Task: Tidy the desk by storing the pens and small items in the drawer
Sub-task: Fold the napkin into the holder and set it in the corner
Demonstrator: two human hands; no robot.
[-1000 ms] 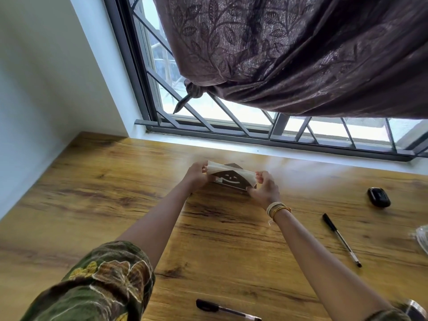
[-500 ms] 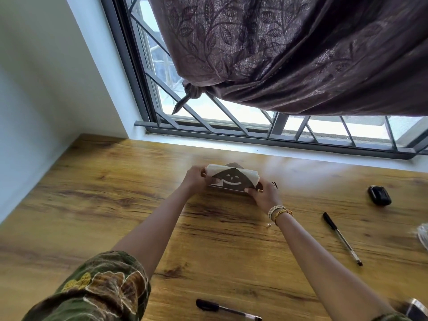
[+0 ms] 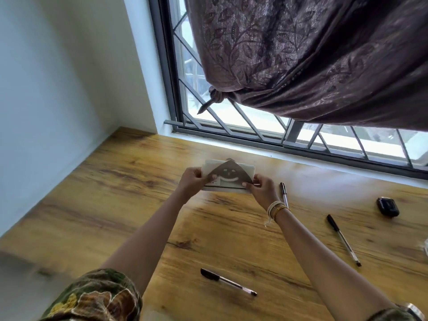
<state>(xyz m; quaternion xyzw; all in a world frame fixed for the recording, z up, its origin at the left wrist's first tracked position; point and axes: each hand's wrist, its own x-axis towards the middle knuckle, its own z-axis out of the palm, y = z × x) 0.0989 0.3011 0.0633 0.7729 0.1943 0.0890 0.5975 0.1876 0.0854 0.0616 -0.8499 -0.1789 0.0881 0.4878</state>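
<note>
A triangular metal napkin holder [image 3: 228,176] with a smiley cut-out and white napkins stands at the far middle of the wooden desk [image 3: 115,205]. My left hand [image 3: 193,181] grips its left end and my right hand [image 3: 262,192] grips its right end. Three black-capped pens lie on the desk: one [image 3: 228,282] near the front, one [image 3: 344,239] at the right, one [image 3: 284,194] just behind my right wrist. A small black case [image 3: 388,206] sits at the far right. No drawer is in view.
A window with a grey metal grille [image 3: 289,135] runs along the desk's far edge, with a tied brown curtain [image 3: 312,61] hanging above. A white wall [image 3: 58,89] bounds the left side. A clear object [image 3: 426,249] shows at the right edge.
The view has shifted closer and to the left. Both hands stay on the napkin holder, which now faces me more squarely. A third pen has come into view behind my right wrist.
</note>
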